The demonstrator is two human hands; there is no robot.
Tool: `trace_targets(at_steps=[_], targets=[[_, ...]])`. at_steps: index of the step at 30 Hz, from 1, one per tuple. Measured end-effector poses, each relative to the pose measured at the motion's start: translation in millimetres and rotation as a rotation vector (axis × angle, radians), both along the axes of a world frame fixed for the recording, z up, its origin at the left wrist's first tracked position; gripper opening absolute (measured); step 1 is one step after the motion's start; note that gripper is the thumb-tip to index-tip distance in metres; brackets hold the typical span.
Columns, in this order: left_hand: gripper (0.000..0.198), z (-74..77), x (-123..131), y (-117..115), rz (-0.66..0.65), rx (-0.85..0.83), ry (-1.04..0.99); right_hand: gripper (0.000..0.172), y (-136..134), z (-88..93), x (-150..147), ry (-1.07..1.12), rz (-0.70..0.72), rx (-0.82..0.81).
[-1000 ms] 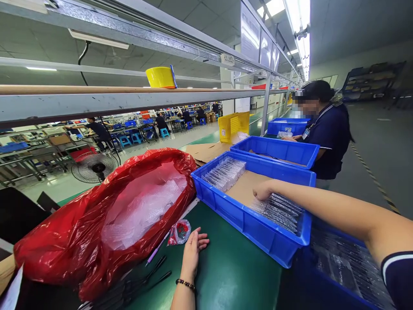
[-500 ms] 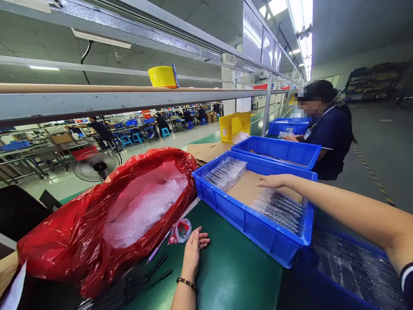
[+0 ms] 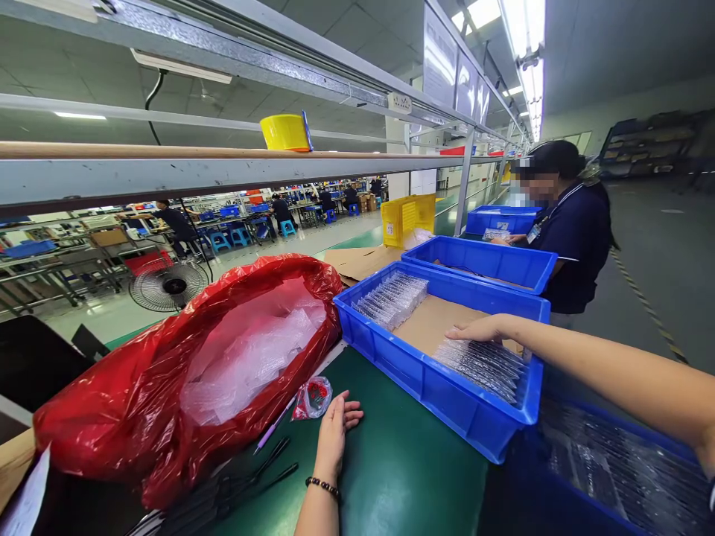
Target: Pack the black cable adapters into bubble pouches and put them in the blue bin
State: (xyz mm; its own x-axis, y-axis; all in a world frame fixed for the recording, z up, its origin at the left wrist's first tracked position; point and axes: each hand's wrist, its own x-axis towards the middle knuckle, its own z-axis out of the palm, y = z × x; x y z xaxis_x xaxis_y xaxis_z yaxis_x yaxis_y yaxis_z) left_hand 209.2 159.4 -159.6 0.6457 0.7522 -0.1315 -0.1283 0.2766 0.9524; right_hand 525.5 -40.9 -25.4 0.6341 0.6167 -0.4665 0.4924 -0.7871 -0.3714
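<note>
My right hand [image 3: 477,328] is inside the blue crate [image 3: 413,377], palm down at the far end of a row of clear bubble-wrap packets [image 3: 485,366]. Its fingers are stretched out and seem to touch the packets; their undersides are hidden. A second row of packets [image 3: 391,299] stands upright along the crate's far left side, with brown cardboard [image 3: 427,321] on the floor between. My left hand [image 3: 339,418] rests open on the green tabletop [image 3: 410,447], holding nothing, beside a small clear bag with red bits [image 3: 313,399].
A red plastic bag [image 3: 112,402] full of bubble-wrap pouches [image 3: 254,365] lies left. Near it are a purple pen [image 3: 273,428] and dark cable-like items [image 3: 246,480]. Another blue crate [image 3: 480,262] stands behind; one with packets [image 3: 620,461] sits lower right. A co-worker [image 3: 575,223] works beyond.
My right hand has come down and slightly right onto the near row of packets, its wrist now more bent. My left hand stays in place.
</note>
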Motion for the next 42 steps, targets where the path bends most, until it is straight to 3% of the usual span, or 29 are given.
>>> trace_targets(at_steps=[4,8,12,15,18,21,26,30,35,39,42], targets=[[0.056,2.6,-2,-1,-0.008,0.000,-0.002,0.100,6,13.2,1,0.005,0.034,-0.065],[0.056,4.6,-1,0,-0.017,0.029,0.005,0.095,38,53.0,-22,-0.222,0.191,0.119],[0.049,10.3,4,-8,-0.023,0.070,0.067,0.066,95,101.5,-104,-0.479,0.626,0.464],[0.039,16.0,-5,-26,-0.083,0.075,0.111,0.039,133,115.2,-195,-0.536,1.033,0.562],[0.038,21.9,-34,-50,-0.213,0.029,0.154,0.024,157,94.8,-278,-0.567,1.236,0.519],[0.034,26.3,-80,-69,-0.274,-0.042,0.175,0.020,170,49.2,-334,-0.524,1.278,0.461],[0.033,24.5,-145,-78,-0.107,-0.185,0.132,0.018,186,-30.1,-379,-0.496,1.242,0.438],[0.033,17.8,-160,-70,0.042,-0.307,0.013,0.018,189,-61.3,-389,-0.483,1.177,0.485],[0.023,13.7,-166,-50,0.265,-0.426,-0.193,0.014,170,-69.1,-361,-0.351,1.158,0.577],[0.035,13.4,-172,-44,0.461,-0.474,-0.390,0.004,149,-84.5,-335,0.392,0.896,0.539],[0.046,12.9,-169,-50,0.467,-0.386,-0.359,0.022,137,-95.8,-332,0.703,0.790,0.524]])
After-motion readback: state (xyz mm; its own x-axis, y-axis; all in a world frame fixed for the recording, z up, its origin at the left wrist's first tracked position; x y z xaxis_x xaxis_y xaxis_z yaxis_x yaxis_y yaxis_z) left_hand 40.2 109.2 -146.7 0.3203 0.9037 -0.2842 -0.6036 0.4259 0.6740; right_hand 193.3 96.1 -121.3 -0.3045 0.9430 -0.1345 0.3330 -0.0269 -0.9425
